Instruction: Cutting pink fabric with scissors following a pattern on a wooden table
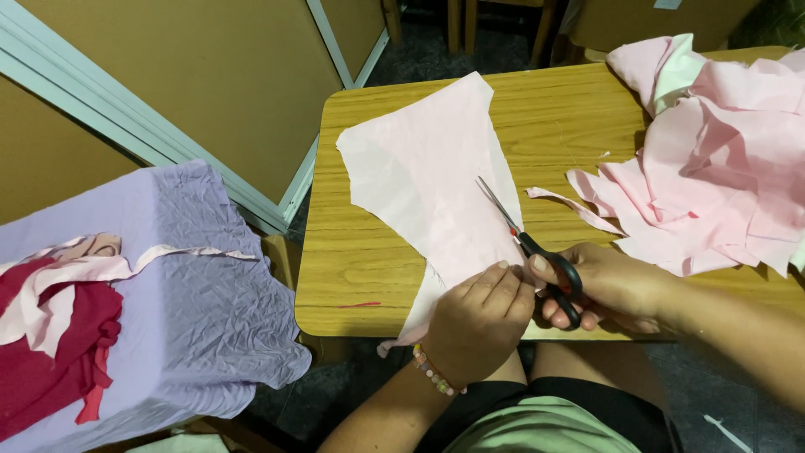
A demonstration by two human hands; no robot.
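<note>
A pale pink fabric piece (428, 180) lies spread across the wooden table (360, 252), its near end hanging over the front edge. My left hand (478, 323) pinches the fabric's near part between thumb and fingers. My right hand (608, 285) grips black-handled scissors (537, 247), fingers through the loops. The blades are parted and point away from me along the fabric's right edge. A thin pink strip (574, 205) lies just right of the blades.
A heap of pink and pale green fabric scraps (721, 159) covers the table's right side. To the left stands a box draped in lilac cloth (193, 294) with red and pink fabric (50, 335) on it. Brown panels line the wall behind.
</note>
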